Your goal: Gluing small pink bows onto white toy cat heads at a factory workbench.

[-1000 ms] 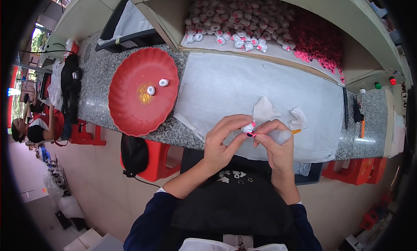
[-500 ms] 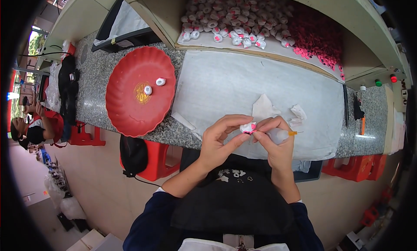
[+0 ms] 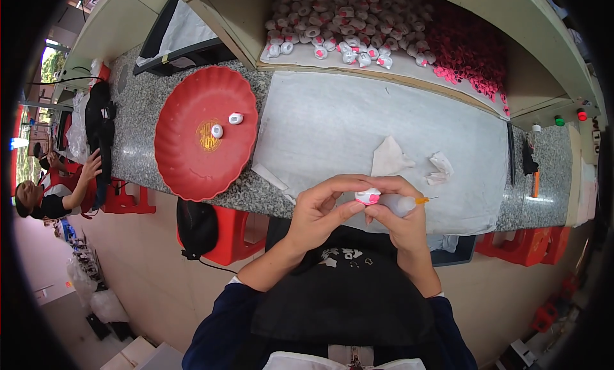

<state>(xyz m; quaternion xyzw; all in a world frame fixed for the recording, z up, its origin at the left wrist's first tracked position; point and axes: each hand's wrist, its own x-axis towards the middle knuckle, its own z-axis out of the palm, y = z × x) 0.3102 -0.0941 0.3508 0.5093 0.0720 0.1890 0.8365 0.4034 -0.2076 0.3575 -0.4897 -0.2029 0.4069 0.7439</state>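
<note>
Above the front edge of the bench, my left hand (image 3: 312, 218) pinches a small rounded white and pink piece (image 3: 368, 196) between thumb and fingers. My right hand (image 3: 404, 228) meets it from the other side, with thumb and fingertips touching the piece. A translucent squeeze bottle (image 3: 403, 206) with an orange needle tip is tucked in my right hand, its needle pointing right. Two scraps of white tissue (image 3: 390, 157) lie just beyond my hands on a white paper sheet (image 3: 320, 124). To the left, a red scalloped dish (image 3: 176, 111) holds two small white pieces (image 3: 217, 131).
A shelf at the back bears a heap of white and pink pieces (image 3: 345, 34) beside a pile of small bright pink parts (image 3: 473, 76). A black tray (image 3: 185, 58) stands at the far left. Red stools (image 3: 233, 232) are under the bench. Another person (image 3: 57, 191) sits at left.
The piece has turned in my fingers, showing its pink patch in front. My right hand and the bottle shifted slightly left. The other person raised a hand.
</note>
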